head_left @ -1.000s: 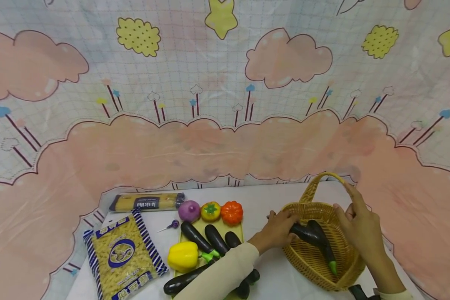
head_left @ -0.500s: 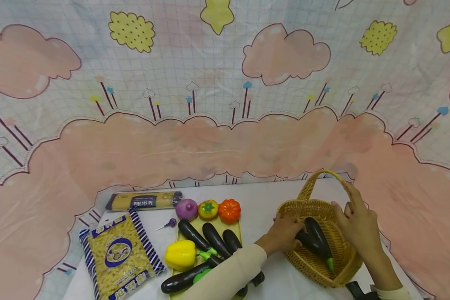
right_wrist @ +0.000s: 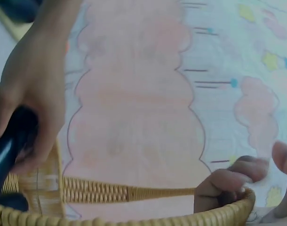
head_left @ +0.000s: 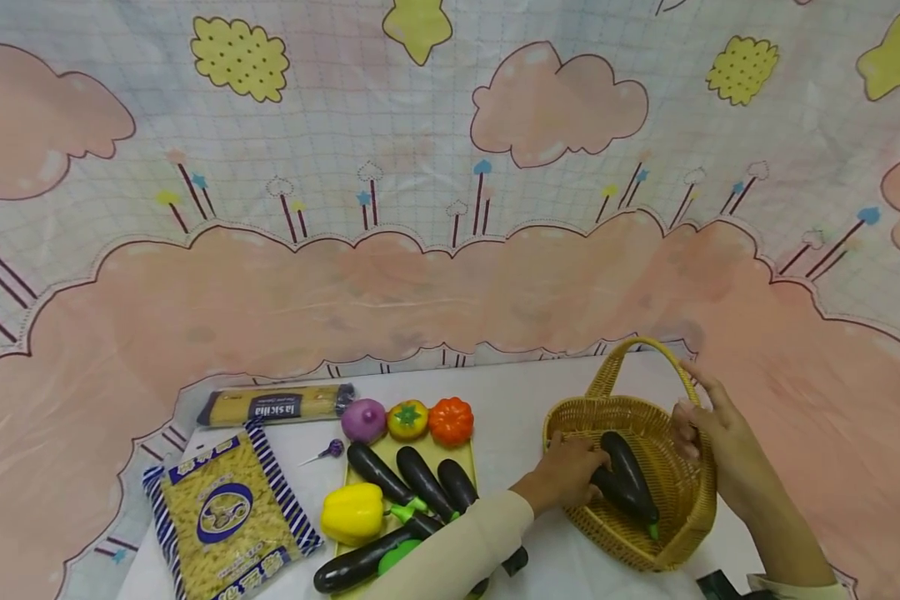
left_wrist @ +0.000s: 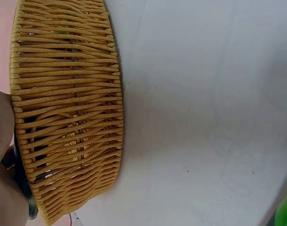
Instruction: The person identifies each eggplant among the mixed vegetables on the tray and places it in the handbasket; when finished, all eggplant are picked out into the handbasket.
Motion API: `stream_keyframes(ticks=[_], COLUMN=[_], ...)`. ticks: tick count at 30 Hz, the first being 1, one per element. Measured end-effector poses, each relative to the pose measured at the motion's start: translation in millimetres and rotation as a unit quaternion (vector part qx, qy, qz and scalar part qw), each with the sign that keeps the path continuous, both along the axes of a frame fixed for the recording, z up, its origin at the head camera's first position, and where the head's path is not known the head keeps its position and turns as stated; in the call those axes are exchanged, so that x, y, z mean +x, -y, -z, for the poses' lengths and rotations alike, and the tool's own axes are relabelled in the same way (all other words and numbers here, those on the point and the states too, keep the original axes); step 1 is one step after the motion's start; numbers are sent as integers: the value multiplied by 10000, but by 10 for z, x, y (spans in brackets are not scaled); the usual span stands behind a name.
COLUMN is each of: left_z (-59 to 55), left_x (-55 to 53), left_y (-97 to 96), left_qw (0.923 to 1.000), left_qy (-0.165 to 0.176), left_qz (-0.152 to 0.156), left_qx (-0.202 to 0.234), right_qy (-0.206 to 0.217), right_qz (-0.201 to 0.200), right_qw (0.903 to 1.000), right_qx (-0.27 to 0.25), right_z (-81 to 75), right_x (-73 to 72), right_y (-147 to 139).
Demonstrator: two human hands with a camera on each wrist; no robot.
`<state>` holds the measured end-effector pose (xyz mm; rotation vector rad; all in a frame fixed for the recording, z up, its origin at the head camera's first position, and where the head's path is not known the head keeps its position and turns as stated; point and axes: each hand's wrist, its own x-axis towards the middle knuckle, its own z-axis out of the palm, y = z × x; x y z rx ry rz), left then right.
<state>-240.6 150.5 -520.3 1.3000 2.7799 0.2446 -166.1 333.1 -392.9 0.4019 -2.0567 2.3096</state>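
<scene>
A wicker basket (head_left: 600, 533) with an arched handle (head_left: 606, 377) stands at the right of the table. Inside it lies a dark eggplant (head_left: 630, 479), green stem toward the front. My left hand (head_left: 566, 471) reaches over the basket's left rim and grips a second eggplant (right_wrist: 14, 139), largely covered by the fingers. That eggplant rests low in the basket, against the first one. At the basket's right side, my right hand (head_left: 723, 437) holds the handle near its base, with fingers (right_wrist: 223, 186) curled round the wicker. The left wrist view mostly shows the basket's woven outer wall (left_wrist: 68, 103).
Several eggplants lie on a yellow-green tray (head_left: 461, 454), partly behind my left sleeve, with a yellow bell pepper (head_left: 352, 514). Behind it sit a purple onion (head_left: 363, 421), a yellow-green fruit (head_left: 407, 419) and an orange pumpkin (head_left: 451, 421). Pasta bags (head_left: 228, 517) and spaghetti (head_left: 277, 404) lie left.
My left hand has moved right and lowered its eggplant further into the basket, beside the other one. My right hand's fingers have shifted on the handle. The head view has drifted slightly.
</scene>
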Motion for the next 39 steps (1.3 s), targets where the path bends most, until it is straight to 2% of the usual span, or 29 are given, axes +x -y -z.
stream_keyframes(ticks=[2, 4, 6, 7, 11, 13, 15, 18, 22, 26, 31, 34, 37, 39], left_z=[-10, -12, -9, -6, 13, 22, 27, 17, -86, -254, -345, -327, -262, -186], left_x=[-8, -12, -14, -16, -15, -14, -14, -19, -44, -99, -190, -218, -224, -224], left_y=[0, -4, -16, -25, -50, -48, -30, 36, 212, 560, 1187, 1590, 2001, 2268], left_qw=[10000, 9999, 9999, 9998, 9995, 9993, 9993, 9997, 9985, 9916, 9821, 9779, 9741, 9726], left_qy=[53, 106, 152, 172, 253, 292, 299, 236, 211, 446, 652, 748, 831, 725], left_qz=[-39, -58, -80, -88, -154, -198, -192, -78, 86, 12, -308, -579, -896, -1176], left_qx=[1, -9, -21, -32, -117, -152, -138, -18, 493, 1217, 1738, 1866, 1901, 1872], right_qy=[59, 188, 306, 351, 432, 446, 439, 424, 336, 318, 294, 258, 201, 185], right_qz=[-711, -1199, -1391, -1334, -700, -244, 178, 648, 785, 590, 405, 352, 260, 216], right_qw=[9937, 9799, 9692, 9686, 9821, 9913, 9965, 9970, 9963, 9976, 9985, 9986, 9985, 9985], right_qx=[-868, -1580, -2010, -2067, -1693, -1210, -682, -83, 4, -144, -238, -300, -431, -473], right_z=[-19, -28, -31, -30, -14, -2, 9, 20, 18, 6, -7, -3, 14, 20], right_x=[-17, -29, -35, -38, -33, -21, -4, 17, 33, 38, 50, 65, 63, 56], right_y=[-17, -22, -20, -15, 20, 39, 56, 69, 72, 65, 48, 37, 41, 52])
